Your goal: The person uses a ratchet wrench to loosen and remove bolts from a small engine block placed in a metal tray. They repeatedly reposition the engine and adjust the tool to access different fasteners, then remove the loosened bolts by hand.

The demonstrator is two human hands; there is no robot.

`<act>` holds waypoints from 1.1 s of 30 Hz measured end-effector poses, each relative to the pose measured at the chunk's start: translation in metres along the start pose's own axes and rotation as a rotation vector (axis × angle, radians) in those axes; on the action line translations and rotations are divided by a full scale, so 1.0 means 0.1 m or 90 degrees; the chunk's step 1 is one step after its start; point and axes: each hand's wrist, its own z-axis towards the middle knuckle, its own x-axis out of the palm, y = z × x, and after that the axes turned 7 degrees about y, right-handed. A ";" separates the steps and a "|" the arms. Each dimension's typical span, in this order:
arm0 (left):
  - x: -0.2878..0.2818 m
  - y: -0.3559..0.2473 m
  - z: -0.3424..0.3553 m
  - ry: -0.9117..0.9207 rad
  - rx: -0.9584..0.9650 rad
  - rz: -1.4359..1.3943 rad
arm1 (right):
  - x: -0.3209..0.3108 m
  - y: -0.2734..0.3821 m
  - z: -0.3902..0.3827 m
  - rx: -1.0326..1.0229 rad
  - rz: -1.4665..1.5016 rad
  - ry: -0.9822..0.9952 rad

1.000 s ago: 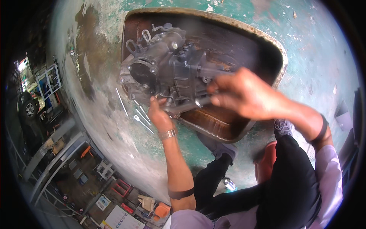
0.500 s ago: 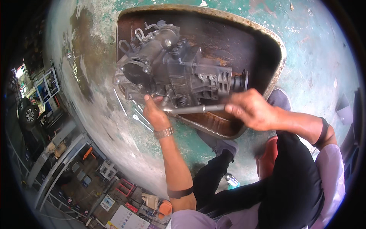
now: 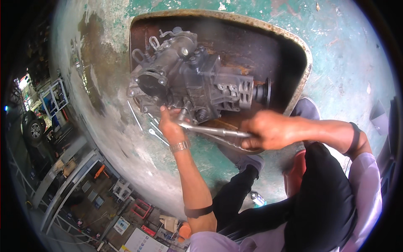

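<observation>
A grey metal gearbox (image 3: 199, 80) lies on its side in a rusty, dark metal tray (image 3: 247, 19). A long-handled socket wrench (image 3: 216, 131) reaches from its near side toward me, its socket (image 3: 183, 112) seated against a fastener on the housing. My left hand (image 3: 171, 129) steadies the wrench at its head, thumb up beside the socket, the other fingers partly hidden. Around the handle's far right end, my right hand (image 3: 270, 130) is closed; motion blurs it a little. The grip end of the handle is hidden by that hand.
On the floor left of the tray lie a thin rod (image 3: 135, 115) and a small ratchet (image 3: 155, 133) with other tools. A spray can (image 3: 257, 197) stands between my legs, near a red stool (image 3: 296, 172). Boxes and tools fill the lower left.
The wrench handle has swung down toward my body, with my right hand moving along with it. My left hand stays by the wrench head. The gearbox keeps its place in the tray.
</observation>
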 end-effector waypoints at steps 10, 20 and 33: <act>0.10 -0.12 -0.10 -0.059 -0.152 -0.125 | -0.87 0.49 0.59 -0.173 -0.139 -0.376; 0.04 0.00 0.06 -0.065 0.024 0.050 | 0.26 -0.28 -0.08 0.046 -0.021 -0.106; 0.02 -0.04 0.06 -0.050 -0.041 -0.008 | -0.09 0.02 0.02 0.045 -0.008 0.029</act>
